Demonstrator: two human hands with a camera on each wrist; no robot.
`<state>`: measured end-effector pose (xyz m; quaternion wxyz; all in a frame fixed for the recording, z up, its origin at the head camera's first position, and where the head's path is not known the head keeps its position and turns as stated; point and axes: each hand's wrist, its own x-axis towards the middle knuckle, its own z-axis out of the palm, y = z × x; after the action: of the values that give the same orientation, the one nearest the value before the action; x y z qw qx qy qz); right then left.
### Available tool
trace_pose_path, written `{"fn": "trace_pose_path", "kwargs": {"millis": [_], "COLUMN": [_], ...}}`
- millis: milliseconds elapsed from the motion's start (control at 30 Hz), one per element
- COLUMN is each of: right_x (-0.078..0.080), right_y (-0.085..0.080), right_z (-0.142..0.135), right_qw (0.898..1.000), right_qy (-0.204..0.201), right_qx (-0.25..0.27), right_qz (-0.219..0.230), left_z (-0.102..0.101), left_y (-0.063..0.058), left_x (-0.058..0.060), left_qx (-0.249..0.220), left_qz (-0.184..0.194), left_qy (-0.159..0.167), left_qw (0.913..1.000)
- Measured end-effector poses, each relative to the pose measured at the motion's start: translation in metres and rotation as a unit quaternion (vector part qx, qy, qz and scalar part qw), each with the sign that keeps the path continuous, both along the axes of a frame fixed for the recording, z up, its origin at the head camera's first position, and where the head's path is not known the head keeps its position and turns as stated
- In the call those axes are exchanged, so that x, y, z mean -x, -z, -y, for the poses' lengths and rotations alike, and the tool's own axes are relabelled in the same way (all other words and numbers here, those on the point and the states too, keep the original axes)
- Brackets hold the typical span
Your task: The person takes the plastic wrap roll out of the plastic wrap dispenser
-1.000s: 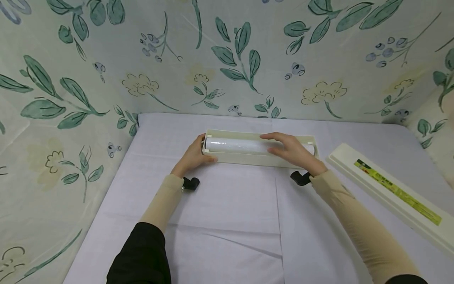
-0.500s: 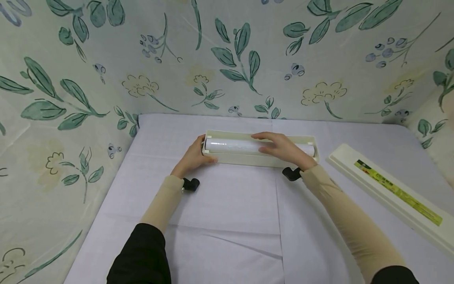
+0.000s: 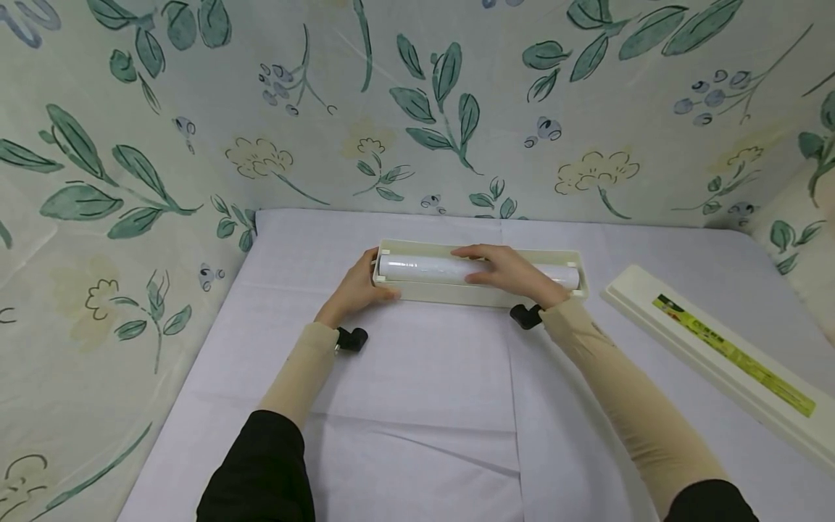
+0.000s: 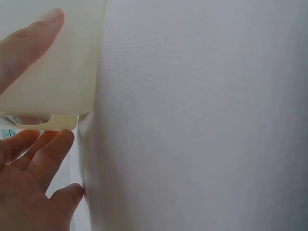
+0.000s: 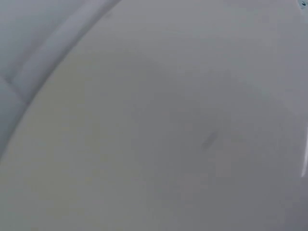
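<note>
A long cream plastic box (image 3: 443, 292) lies on the white cloth in the head view, its top uncovered. Inside it rests a roll of clear plastic wrap (image 3: 417, 268). My left hand (image 3: 359, 285) holds the box's left end, thumb along the front wall and fingers at the end. The left wrist view shows that thumb (image 4: 33, 45) flat on the wall and the fingertips touching the end's rim. My right hand (image 3: 512, 274) reaches over the roll with fingers and thumb spread apart. Whether it touches the wrap is hard to tell. Only a blurred pale surface fills the right wrist view.
A long cream lid (image 3: 711, 355) with a green-yellow label lies diagonally at the right. White cloth (image 3: 417, 391) covers the table. Leaf-patterned fabric (image 3: 417, 130) hangs behind and to the left.
My right hand has moved to the left along the roll. The left hand, the box and the lid stay where they were.
</note>
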<state>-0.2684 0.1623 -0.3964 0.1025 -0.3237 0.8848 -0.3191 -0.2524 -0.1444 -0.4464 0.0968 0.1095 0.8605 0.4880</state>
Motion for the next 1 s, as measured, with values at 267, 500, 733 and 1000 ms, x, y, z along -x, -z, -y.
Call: {"fn": "trace_pose_path", "kwargs": {"millis": [267,500,733,1000], "right_x": [0.003,0.0014,-0.0014,-0.0038], "right_y": [0.002,0.0022,0.002,-0.0028], "right_z": [0.0068,0.006,-0.0003,-0.0003], "right_qw": [0.998,0.997,0.999,0.999], "right_qy": [0.003,0.008,0.022,0.025], "right_qx": [-0.066,-0.07,-0.032,-0.017], "right_qz": [-0.024,-0.029,-0.03,-0.041], "left_z": [0.0008,-0.0003,-0.0005,-0.0001], "left_y": [0.0009,0.0028,0.0017,-0.0011], "left_x": [0.0012,0.0022,0.0015,-0.0007], "left_qx": [-0.01,-0.006,0.006,0.006], "left_qz": [-0.002,-0.003,0.001,-0.003], "left_qy": [0.001,0.003,-0.002,0.002], "left_qw": [0.9999,1.0,1.0,1.0]}}
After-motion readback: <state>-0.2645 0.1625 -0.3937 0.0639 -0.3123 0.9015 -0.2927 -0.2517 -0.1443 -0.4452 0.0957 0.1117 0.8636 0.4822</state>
